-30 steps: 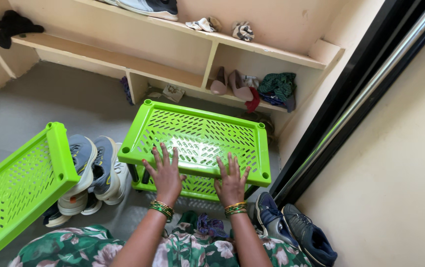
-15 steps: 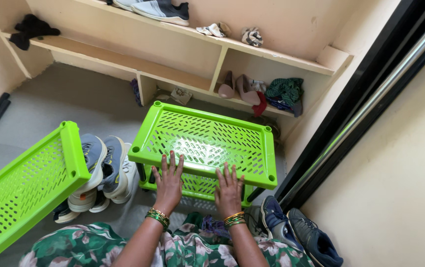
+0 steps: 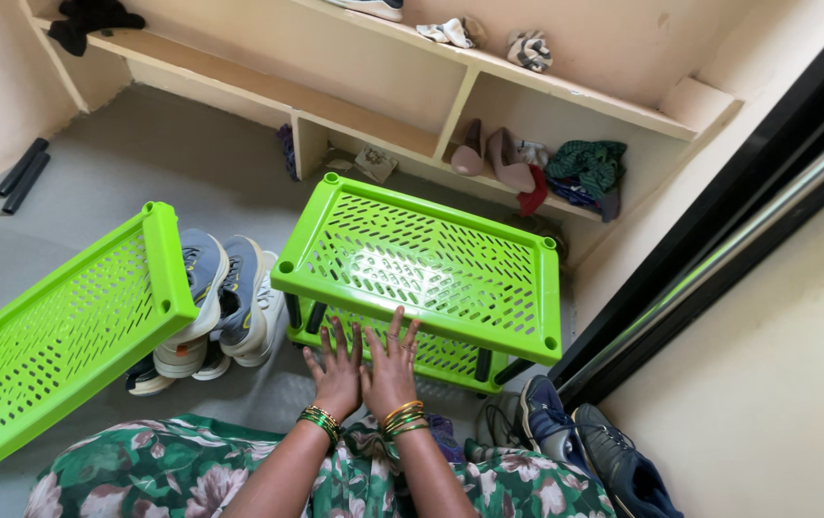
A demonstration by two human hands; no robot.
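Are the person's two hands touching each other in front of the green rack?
Touching: the head view shows the left hand pressed side by side against the right hand, no gap between them.

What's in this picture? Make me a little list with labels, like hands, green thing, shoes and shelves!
Left hand: left hand lies flat with fingers spread, at the near edge of the green rack.
Right hand: right hand lies flat beside it, fingers spread; neither hand grips anything.
Green thing: green rack, a plastic two-level stand with a slotted top.
Second green piece: loose green shelf, tilted, off to the left.
Shoes: grey sneakers between the green pieces; dark sneakers by the wall.
Shelves: wall shelf holds shoes and cloths.
Wrists: bangles on both.
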